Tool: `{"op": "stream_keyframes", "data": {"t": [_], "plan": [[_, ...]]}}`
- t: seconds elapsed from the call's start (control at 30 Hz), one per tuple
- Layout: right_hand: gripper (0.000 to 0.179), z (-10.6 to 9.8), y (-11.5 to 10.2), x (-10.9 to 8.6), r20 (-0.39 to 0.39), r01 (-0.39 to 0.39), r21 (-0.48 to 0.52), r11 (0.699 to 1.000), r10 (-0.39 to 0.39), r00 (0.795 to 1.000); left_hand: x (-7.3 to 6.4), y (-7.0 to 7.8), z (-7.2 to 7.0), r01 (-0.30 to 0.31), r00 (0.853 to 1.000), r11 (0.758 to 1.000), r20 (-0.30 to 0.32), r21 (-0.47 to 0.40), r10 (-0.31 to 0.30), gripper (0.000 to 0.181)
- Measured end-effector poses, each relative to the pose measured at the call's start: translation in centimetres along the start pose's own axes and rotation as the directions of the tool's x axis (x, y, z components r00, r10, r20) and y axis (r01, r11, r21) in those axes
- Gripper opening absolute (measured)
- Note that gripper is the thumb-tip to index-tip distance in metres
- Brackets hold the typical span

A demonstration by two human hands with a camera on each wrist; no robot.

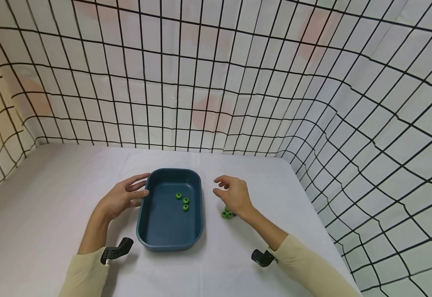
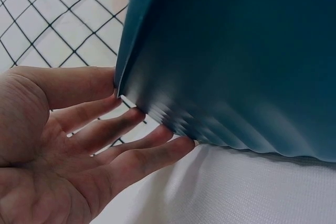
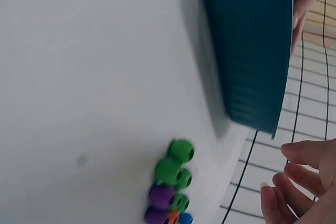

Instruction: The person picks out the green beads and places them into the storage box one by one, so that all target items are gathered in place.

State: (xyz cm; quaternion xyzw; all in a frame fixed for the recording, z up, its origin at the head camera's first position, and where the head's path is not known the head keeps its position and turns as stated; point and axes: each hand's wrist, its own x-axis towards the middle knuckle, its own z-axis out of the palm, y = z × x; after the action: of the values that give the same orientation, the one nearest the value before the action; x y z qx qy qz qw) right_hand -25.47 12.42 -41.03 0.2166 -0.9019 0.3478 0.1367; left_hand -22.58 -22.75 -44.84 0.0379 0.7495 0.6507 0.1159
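Note:
A dark blue rectangular tray [image 1: 169, 229] stands on the white cloth with three green beads inside, one green bead [image 1: 179, 196] a little apart from the other two. At its left side my left hand [image 1: 121, 198] rests its fingertips against the outer wall, thumb at the rim, fingers [image 2: 142, 156] mostly straight. To the right of the tray, my right hand [image 1: 234, 194] hovers with loosely bent fingers and nothing between them. Below that hand lies a cluster of beads, partly hidden in the head view; the right wrist view shows green beads [image 3: 169, 171], purple beads [image 3: 161, 196], an orange one and a blue one [image 3: 185, 219].
A white cloth [image 1: 216, 264] covers the table. Black wire mesh [image 1: 190, 82] over white sheeting rises behind the table and along its right and left sides. Each wrist carries a small black camera, such as the left camera [image 1: 117, 249].

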Motion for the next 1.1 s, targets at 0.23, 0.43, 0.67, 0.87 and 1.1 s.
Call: {"op": "stream_keyframes", "data": {"t": [0.23,0.43,0.67,0.87,1.1], "plan": [[0.021,-1.4,2.1,-1.1,-0.001,-0.081,-0.019,0.997,0.081,0.997,0.0,0.1,0.1,-0.002,1.0,1.0,0.004,-0.003,0.002,0.071],[0.024,-2.3,3.7,-1.8,-0.001,-0.143,-0.034,0.989,0.143,0.99,0.0,0.1,0.1,-0.002,1.0,1.0,0.005,-0.005,0.002,0.07],[0.029,-3.1,5.0,-2.0,-0.028,-0.204,-0.06,0.977,0.202,0.979,0.1,0.0,0.1,-0.004,1.0,1.0,0.0,0.001,0.004,0.07],[0.03,-3.4,6.0,-2.3,-0.039,-0.237,-0.055,0.97,0.235,0.971,0.2,-0.1,0.0,-0.001,1.0,1.0,-0.001,-0.002,0.001,0.07],[0.033,-3.2,7.0,-2.7,-0.023,-0.279,-0.062,0.958,0.278,0.96,0.2,-0.1,0.1,0.003,1.0,1.0,0.001,-0.008,-0.003,0.071]]}}
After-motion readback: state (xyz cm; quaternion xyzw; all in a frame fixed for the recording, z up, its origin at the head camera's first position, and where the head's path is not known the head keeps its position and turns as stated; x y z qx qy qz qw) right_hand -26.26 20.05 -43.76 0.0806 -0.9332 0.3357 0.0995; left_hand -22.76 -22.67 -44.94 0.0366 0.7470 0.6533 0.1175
